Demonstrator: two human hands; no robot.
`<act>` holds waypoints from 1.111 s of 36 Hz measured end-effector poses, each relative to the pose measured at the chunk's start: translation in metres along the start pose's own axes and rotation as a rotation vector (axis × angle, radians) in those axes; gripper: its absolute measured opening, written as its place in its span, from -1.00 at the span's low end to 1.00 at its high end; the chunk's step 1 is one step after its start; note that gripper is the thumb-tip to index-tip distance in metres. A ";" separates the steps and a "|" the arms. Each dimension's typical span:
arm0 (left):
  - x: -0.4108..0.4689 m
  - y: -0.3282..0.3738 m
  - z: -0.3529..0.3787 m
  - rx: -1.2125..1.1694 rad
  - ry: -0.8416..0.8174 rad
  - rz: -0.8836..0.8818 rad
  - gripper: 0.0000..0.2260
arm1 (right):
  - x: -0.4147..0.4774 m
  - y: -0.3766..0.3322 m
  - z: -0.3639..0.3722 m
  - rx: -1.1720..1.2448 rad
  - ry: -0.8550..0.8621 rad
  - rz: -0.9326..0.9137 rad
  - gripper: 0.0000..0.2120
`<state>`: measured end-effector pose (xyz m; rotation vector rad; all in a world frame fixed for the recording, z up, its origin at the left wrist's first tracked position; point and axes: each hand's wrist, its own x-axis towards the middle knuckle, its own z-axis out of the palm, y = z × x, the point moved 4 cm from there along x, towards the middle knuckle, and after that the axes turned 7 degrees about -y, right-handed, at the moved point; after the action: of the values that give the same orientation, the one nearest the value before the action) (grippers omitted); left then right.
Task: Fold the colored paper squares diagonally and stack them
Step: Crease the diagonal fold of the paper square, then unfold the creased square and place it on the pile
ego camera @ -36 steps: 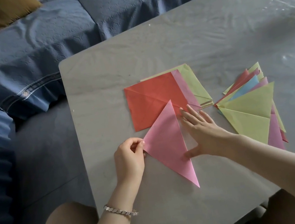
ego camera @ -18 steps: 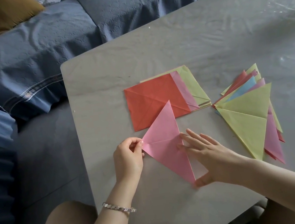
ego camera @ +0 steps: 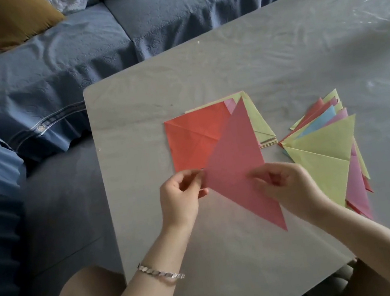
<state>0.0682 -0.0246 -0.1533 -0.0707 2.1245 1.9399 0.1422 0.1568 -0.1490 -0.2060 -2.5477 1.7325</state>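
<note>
Left hand [ego camera: 183, 197]: fingers [ego camera: 189, 176] curled, thumb and forefinger pinching the left corner of the pink triangle [ego camera: 236, 167]. Right hand [ego camera: 287, 185]: fingers bent inward, nipping the triangle's right edge near its blunt corner. Neither hand has anything else.

The pink triangle looks lifted off the bench [ego camera: 228, 68], its upper tip over the unfolded squares [ego camera: 193, 143], red sheet on top, and its long tip pointing down toward the person. The folded stack [ego camera: 325, 152] lies fanned just to the right, with a yellow-green triangle uppermost.

Judged step: carrying the folded piece across to the stack.

Risks:
- Both pinches are light and sit at the edges, so the halves could spring apart if the crease is soft.
- The trailing tip may catch the red sheet and drag it.
- The stack is already splayed, so a careless drop would spread it further.
</note>
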 end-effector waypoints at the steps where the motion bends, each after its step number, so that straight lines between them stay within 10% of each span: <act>1: 0.003 0.003 0.002 0.081 -0.012 0.034 -0.89 | 0.002 0.001 -0.006 0.008 0.064 0.008 -0.63; 5: 0.022 0.012 0.001 0.615 0.095 0.155 -0.82 | 0.001 0.006 -0.040 -0.065 0.268 0.063 -0.73; 9: 0.043 0.012 -0.007 0.780 0.190 -0.098 -0.51 | -0.012 0.018 -0.074 -0.321 0.412 0.153 -0.72; 16: 0.061 0.010 0.002 0.942 0.115 -0.211 -0.46 | -0.020 0.040 -0.072 -0.763 0.191 0.494 -0.50; 30: 0.060 0.009 -0.009 0.581 0.211 -0.139 -0.78 | 0.041 0.008 0.027 -0.864 -0.328 -0.088 -0.43; 40: 0.041 0.001 -0.022 0.034 -0.101 -0.390 -0.84 | 0.042 0.013 0.006 -0.760 -0.001 -0.408 -0.60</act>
<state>0.0248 -0.0404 -0.1599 -0.3458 1.9075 1.6437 0.1013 0.1614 -0.1649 0.2737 -2.8473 0.5894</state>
